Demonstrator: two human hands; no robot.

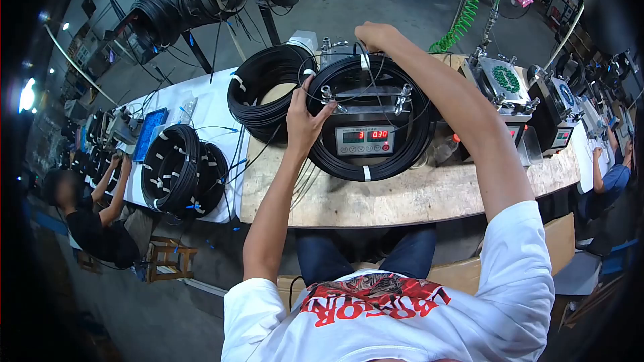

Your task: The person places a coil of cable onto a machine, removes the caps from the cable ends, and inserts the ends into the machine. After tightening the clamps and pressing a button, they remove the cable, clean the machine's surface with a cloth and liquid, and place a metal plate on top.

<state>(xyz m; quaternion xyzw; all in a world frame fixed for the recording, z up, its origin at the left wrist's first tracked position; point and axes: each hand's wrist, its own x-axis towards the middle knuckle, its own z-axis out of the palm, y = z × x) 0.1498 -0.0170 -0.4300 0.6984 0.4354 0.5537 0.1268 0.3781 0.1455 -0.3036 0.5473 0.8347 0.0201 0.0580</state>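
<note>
A coil of black cable (365,173), tied with white bands, is propped around a testing device (365,141) with red and green digits. My left hand (305,119) grips the coil's left side, thumb across the front and a finger raised along the outer edge. At the coil's top, my right hand (378,37) is closed, with a thin black cable running down from it; its fingertips are partly hidden. Metal clamp knobs (402,98) show inside the coil. Just left of it lies another coil of black cable (258,110).
More banded coils (171,171) stand on the white-covered table at left, near a blue tray (153,131). Similar devices (503,84) stand to the right on the wooden board (322,201). A green spiral hose (459,23) hangs behind. One person (100,221) works at left, another at far right.
</note>
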